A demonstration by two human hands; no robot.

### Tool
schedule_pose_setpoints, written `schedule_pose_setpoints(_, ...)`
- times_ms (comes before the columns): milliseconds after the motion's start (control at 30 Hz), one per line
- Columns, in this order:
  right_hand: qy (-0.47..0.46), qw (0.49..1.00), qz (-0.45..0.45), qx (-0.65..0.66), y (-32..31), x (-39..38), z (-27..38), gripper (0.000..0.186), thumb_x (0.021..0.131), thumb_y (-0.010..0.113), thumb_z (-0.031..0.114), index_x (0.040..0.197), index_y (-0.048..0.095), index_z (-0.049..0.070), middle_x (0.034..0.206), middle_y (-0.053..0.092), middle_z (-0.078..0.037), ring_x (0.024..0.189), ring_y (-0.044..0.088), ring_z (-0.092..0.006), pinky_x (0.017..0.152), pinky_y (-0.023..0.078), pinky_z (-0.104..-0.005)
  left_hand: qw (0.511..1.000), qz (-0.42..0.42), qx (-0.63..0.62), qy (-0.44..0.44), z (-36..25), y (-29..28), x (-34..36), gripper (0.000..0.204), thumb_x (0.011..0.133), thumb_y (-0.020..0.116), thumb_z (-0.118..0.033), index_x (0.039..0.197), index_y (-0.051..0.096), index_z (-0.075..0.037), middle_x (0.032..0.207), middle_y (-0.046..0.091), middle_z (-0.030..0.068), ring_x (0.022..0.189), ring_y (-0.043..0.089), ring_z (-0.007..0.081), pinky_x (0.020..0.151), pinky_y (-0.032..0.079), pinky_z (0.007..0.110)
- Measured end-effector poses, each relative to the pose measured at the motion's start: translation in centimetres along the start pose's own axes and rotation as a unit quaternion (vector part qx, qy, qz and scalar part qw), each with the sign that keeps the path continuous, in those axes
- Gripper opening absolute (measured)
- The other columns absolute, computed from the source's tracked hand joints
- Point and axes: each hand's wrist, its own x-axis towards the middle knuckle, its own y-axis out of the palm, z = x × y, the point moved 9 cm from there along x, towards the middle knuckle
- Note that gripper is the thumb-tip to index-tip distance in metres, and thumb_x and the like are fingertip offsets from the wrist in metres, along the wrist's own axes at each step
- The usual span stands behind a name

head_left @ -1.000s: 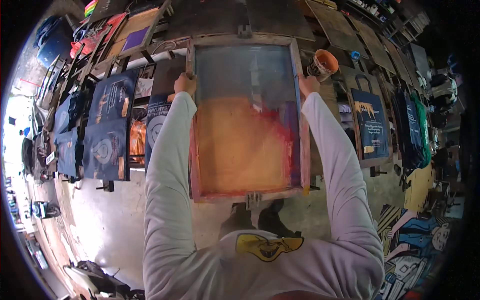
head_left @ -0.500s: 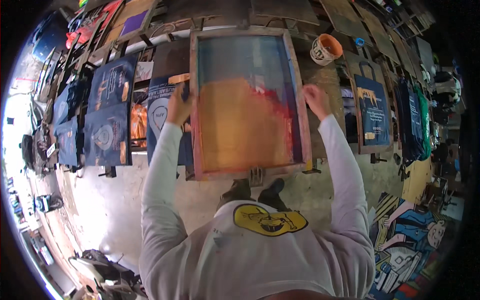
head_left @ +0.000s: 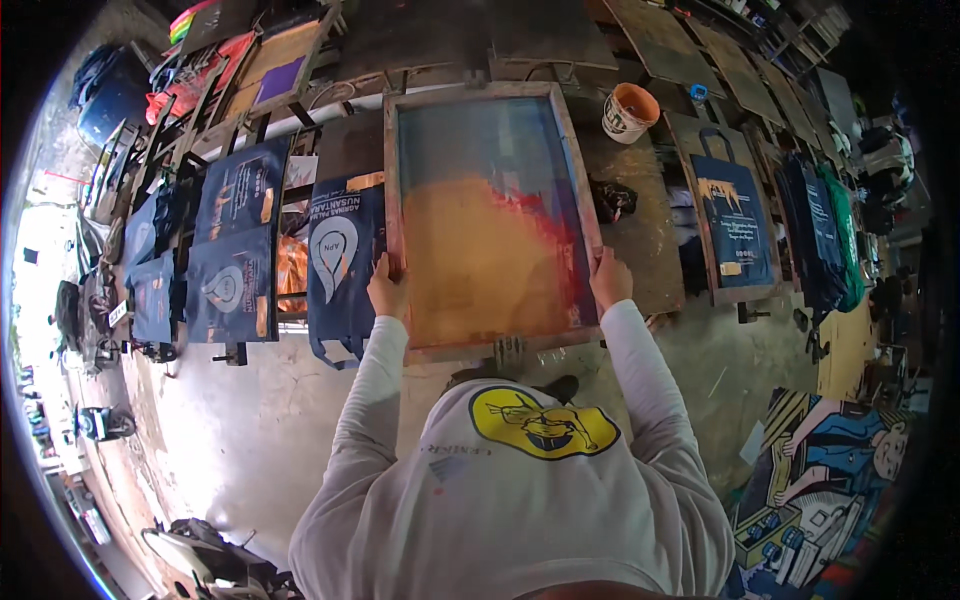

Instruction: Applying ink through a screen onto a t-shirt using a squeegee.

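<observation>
A wooden-framed printing screen [head_left: 480, 92] lies in front of me. Its mesh is blue-grey at the far end and stained orange nearer, with red smears toward the right. My left hand [head_left: 388, 288] is closed around the left rail of this frame, low down. On the opposite rail, at about the same height, my right hand [head_left: 611, 280] is closed with the thumb on the wood. Just left of the screen, a navy tote bag [head_left: 345, 285] with a pale teardrop print lies partly off its board. Whatever is under the screen is mostly hidden.
An orange-lined bucket [head_left: 628, 112] stands beyond the screen to the right. A black crumpled-looking thing [head_left: 612, 201] rests beside the right rail. Printed navy bags lie on boards at left, and another bag [head_left: 735, 215] at right. A painted panel [head_left: 825, 480] is at lower right.
Both hands have come nearer to me and taken hold of the frame's side rails. The bag at left and the black thing at right now show uncovered. The view has shifted slightly.
</observation>
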Motion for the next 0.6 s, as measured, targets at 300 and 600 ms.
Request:
schedule_pose_setpoints(300,0.008,0.999,0.026,-0.031,-2.4,2.0,-1.3,0.015,0.09,0.059,0.018,0.102,0.061,0.009,0.088,0.068,-0.021,0.084,0.067,-0.0402,0.075,0.054,-0.0497,0.998,0.009,0.012,0.064,-3.5,2.1,1.7,0.035,0.081,0.072,-0.016,0.113,0.066,-0.002,0.086,0.07,0.0179,0.082,0.068,0.036,0.075,0.054,0.037)
schedule_pose_setpoints(600,0.021,0.999,0.003,0.029,-1.3,2.1,-2.5,0.012,0.087,0.063,0.019,0.097,0.063,0.011,0.088,0.071,-0.016,0.084,0.069,-0.0376,0.075,0.055,-0.0492,0.98,-0.006,0.154,0.126,-4.8,2.2,0.9,0.022,0.082,0.068,-0.017,0.101,0.067,-0.005,0.085,0.07,0.0178,0.078,0.067,0.0375,0.075,0.054,0.045)
